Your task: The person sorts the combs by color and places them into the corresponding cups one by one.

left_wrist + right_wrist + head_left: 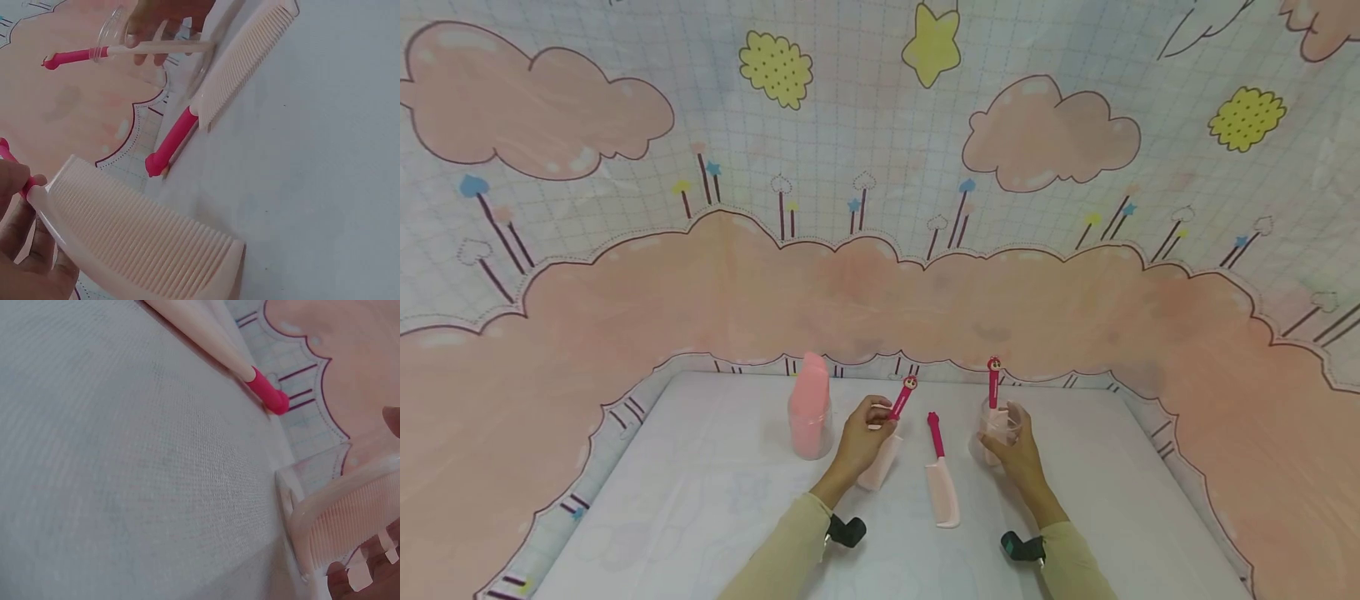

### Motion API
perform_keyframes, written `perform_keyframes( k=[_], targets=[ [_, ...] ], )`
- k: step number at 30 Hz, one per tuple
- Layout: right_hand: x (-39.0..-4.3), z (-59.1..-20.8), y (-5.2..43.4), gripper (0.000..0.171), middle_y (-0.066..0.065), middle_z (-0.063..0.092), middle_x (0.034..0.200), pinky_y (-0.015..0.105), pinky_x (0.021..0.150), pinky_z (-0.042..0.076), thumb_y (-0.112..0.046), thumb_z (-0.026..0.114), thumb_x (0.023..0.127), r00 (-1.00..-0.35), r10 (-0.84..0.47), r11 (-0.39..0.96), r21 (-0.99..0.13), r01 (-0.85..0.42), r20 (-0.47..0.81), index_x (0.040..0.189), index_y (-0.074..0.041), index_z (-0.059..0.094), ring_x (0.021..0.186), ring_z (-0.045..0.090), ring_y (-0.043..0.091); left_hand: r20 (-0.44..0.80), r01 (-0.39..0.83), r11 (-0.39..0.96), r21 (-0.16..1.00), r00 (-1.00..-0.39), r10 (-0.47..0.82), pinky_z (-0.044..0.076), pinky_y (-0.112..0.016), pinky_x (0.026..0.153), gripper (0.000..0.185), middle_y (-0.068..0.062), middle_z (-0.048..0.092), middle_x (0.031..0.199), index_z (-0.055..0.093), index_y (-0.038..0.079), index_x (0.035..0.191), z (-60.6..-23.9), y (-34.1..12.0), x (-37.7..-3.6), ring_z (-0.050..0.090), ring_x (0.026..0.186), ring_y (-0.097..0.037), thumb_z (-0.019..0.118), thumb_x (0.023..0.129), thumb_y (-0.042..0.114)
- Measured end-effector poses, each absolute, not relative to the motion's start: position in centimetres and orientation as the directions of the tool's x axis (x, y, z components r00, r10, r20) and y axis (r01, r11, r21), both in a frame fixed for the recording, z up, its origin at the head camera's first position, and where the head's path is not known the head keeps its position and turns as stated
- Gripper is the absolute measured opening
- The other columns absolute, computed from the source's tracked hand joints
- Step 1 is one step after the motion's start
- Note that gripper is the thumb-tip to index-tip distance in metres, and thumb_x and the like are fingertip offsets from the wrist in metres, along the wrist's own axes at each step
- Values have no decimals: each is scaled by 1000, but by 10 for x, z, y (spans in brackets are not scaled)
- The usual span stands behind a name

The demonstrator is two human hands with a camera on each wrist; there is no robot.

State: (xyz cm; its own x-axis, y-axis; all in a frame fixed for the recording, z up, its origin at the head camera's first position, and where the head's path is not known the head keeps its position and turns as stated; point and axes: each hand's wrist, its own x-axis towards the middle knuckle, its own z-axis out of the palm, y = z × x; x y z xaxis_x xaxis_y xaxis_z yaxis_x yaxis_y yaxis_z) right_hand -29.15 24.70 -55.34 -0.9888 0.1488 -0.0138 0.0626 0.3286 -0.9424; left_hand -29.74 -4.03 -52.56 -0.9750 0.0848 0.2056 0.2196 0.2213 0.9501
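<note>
Left hand [859,442] grips a comb [887,446] by its pink handle, fingers [15,215] curled round it; the tooth end rests on the surface [700,500], comb tilted up toward the back wall. Right hand [1015,446] wraps round a clear cup [996,429], fingers curled on its wall. One comb stands upright in that cup [993,385], handle up, teeth down. A third comb [942,483] lies flat between the two hands, apart from both.

Step in hand, as I read it: combs going into the cup one at a time, right hand steadying the cup. The held comb looks about to be lifted across. That move calls for raising the tooth end off the surface, passing over the flat comb, and lowering teeth first beside the one already standing, without tipping the cup.

Materials: combs are pale peach plastic, rigid, with fine close-set teeth and a rounded spine; handles are slim, magenta, and capped by a small figure head. Cup is thin, clear and glossy. Surface is a white cloth with a fine weave. Left of the hands stands a second cup [810,429] packed with pink stuff; what it is I cannot tell. Backdrop [880,292] is soft printed fabric, pink clouds.
</note>
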Motion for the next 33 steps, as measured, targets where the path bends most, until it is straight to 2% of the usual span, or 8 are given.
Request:
perform_keyframes(
  k=[4, 10, 19, 33],
  targets=[
    [-292, -554, 247, 91, 13, 21, 162, 60, 118, 25, -30, 77, 85, -989, 146, 322, -945, 52, -5, 154, -20, 18, 144, 26, 43, 247, 264, 260, 929, -964, 95, 53, -25, 80, 30, -14, 73, 104, 61, 7, 121, -518, -39, -296, 68, 94, -20, 65, 91, 5],
    [-291, -554, 247, 91, 13, 21, 162, 60, 118, 24, -30, 76, 85, -990, 144, 312, -949, 47, -1, 153, -19, 18, 144, 26, 43, 259, 274, 288, 917, -962, 89, 52, -23, 79, 27, -7, 73, 102, 65, 10, 118, -507, -36, -294, 67, 97, -19, 67, 90, 8],
    [-289, -553, 248, 92, 13, 20, 162, 61, 118, 22, -33, 76, 85, -991, 134, 307, -951, 44, -3, 154, -21, 17, 146, 24, 43, 293, 307, 198, 931, -951, 100, 54, -21, 77, 24, -13, 71, 100, 65, 7, 112, -497, -35, -291, 67, 97, -23, 69, 88, 3],
    [-289, -554, 248, 92, 13, 21, 161, 64, 117, 22, -31, 77, 84, -991, 133, 297, -954, 43, -3, 153, -20, 18, 146, 23, 44, 267, 282, 166, 945, -958, 109, 54, -21, 82, 26, -11, 70, 107, 62, 9, 116, -476, -27, -283, 64, 101, -22, 68, 91, 8]
  ],
)
